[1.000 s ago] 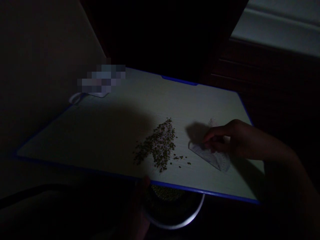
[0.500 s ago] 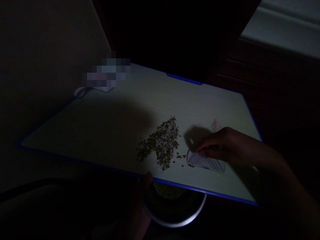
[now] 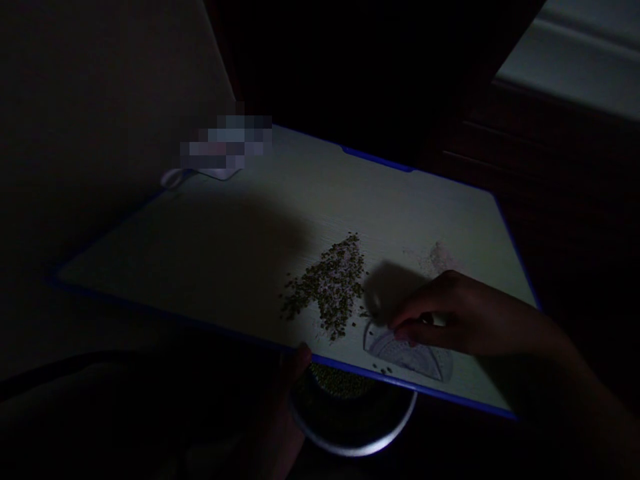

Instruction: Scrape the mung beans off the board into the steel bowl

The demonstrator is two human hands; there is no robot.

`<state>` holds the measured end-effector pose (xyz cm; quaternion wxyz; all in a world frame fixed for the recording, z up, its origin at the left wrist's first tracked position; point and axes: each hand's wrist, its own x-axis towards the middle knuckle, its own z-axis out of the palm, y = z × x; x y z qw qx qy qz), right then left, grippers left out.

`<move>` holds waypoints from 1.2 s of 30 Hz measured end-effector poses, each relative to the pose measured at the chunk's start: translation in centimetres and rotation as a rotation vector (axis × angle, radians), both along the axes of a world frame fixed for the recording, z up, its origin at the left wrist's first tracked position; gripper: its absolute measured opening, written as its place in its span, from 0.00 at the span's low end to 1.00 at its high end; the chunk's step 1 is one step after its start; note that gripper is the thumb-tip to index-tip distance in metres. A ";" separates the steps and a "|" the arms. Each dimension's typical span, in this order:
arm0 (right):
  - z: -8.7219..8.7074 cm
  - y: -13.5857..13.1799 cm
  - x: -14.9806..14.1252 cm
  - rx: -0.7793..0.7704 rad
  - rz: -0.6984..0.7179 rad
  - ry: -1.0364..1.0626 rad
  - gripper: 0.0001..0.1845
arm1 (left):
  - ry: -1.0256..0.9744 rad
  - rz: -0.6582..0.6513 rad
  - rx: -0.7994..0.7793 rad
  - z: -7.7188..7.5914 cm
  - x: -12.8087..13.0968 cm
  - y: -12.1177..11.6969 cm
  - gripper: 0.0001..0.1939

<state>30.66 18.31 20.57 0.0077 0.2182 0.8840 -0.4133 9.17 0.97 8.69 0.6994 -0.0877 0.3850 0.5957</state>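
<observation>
My right hand (image 3: 440,313) pinches a clear protractor (image 3: 407,353) by its curved side, its straight edge toward the board's near edge. A few green beans (image 3: 383,369) lie between the protractor and that edge. To the left a pile of green beans mixed with pale grains (image 3: 335,283) spreads over the white board with a blue rim (image 3: 280,207). My left hand (image 3: 287,393) grips the board's near edge, thumb on top, its other fingers hidden below. Under that edge stands a round bowl with a shiny rim (image 3: 370,448), green beans inside.
At the board's far left corner lies a blurred-out pale object with a loop strap (image 3: 213,157). A small patch of pale grains (image 3: 439,257) lies beyond my right hand. A wall (image 3: 110,120) rises at the left. The room is very dark.
My right hand has drawn the protractor toward the board's near edge, and a few beans have moved along with it. My left hand stays on the edge. The view has shifted slightly.
</observation>
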 end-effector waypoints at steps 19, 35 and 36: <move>-0.7 -0.3 -1.3 0.312 -0.102 0.187 0.08 | -0.046 0.061 -0.029 0.0 0.1 -0.2 0.18; -0.6 -0.7 -1.8 0.391 -0.032 0.235 0.09 | -0.063 0.052 0.010 -0.2 0.2 -0.2 0.27; -0.7 -0.8 -1.9 0.405 -0.032 0.238 0.10 | -0.064 0.052 0.016 -0.1 0.2 -0.2 0.27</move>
